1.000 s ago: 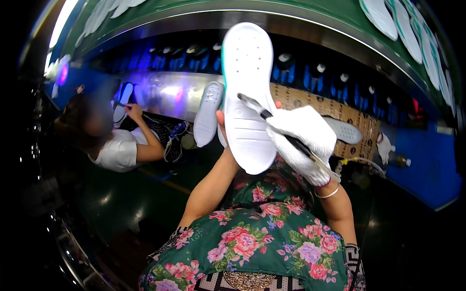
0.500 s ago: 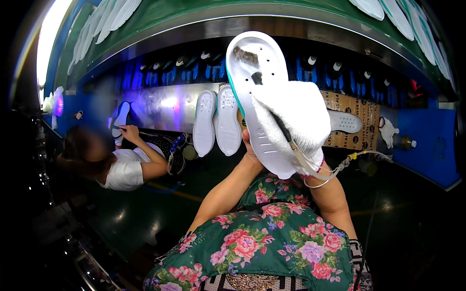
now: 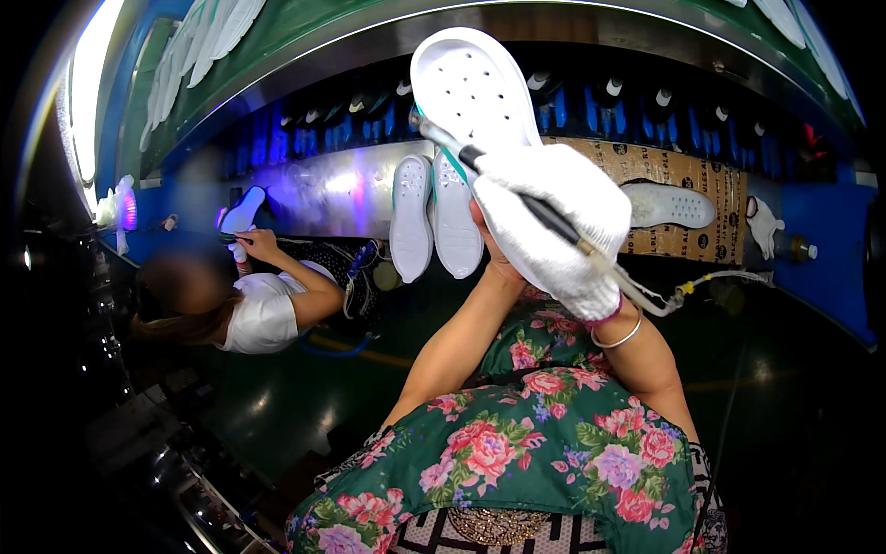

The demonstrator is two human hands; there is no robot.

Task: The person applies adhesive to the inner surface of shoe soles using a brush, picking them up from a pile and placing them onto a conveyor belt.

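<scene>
A white shoe sole (image 3: 472,88) with a teal edge and small holes is held up in front of me, its rounded end pointing away. My bare left hand (image 3: 496,257) grips it from below on its left side, most of its fingers hidden behind the sole. My right hand (image 3: 568,208), in a white knit glove, is closed around the dark handle of a brush (image 3: 469,155). The brush's tip lies at the sole's left edge, near the rounded end. From the handle's rear, a thin clear tube (image 3: 653,305) runs off to the right.
Two white soles (image 3: 412,222) lie side by side on the metal bench (image 3: 360,185). Another sole (image 3: 678,205) rests on cardboard (image 3: 729,185), near a white glove (image 3: 764,227) and a small bottle (image 3: 799,248). A co-worker (image 3: 272,309) handles a sole at left. Soles line the green shelf (image 3: 369,32) above.
The brush has moved from the sole's inner face to its left edge. Both hands and the sole have shifted slightly away from me; the dark patch on the sole no longer shows.
</scene>
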